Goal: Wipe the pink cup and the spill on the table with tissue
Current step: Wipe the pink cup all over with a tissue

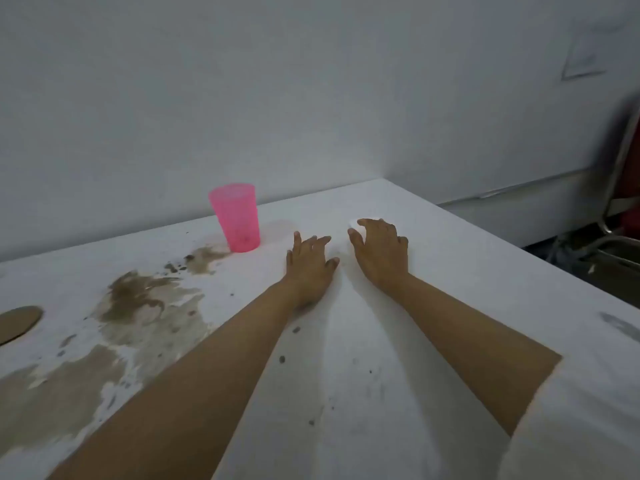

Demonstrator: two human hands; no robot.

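Right grip (pixel 379 251) curled round tissue (pixel 354 224), pink cup (pixel 235 218) well apart, leftward

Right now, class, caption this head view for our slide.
Right hand grips a tissue, left hand rests on the table, pink cup upright beside the brown spill.
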